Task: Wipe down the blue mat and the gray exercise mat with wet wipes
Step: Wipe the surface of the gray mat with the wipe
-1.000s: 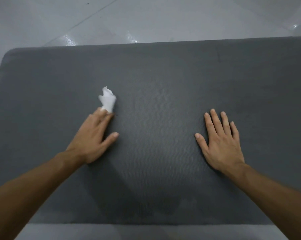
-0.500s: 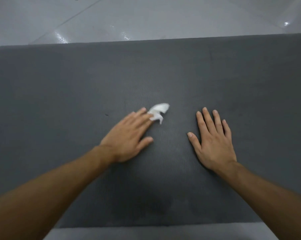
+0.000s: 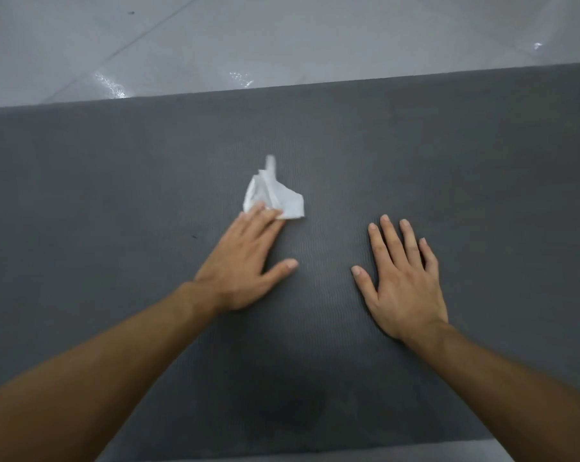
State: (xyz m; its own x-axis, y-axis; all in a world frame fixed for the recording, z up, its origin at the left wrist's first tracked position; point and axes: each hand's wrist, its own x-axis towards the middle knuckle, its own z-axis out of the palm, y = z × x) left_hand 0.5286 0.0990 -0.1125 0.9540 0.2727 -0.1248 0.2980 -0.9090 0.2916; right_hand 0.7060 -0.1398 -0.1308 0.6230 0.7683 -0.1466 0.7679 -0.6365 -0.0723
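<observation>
While the left hand (image 3: 245, 261) pins it, the wet wipe (image 3: 277, 198) tapers lengthwise away

Single head-worn wide-angle view, looking forward and down, close above the gray exercise mat (image 3: 115, 195), floor (image 3: 282, 38) beyond

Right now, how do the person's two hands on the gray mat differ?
The left hand presses its fingertips on a crumpled white wipe; the right hand touches only the gray mat. The left hand's fingers lie close together and slant toward the right hand; the right hand's fingers are spread apart. Both lie palm down on the mat with fingers straight.
</observation>
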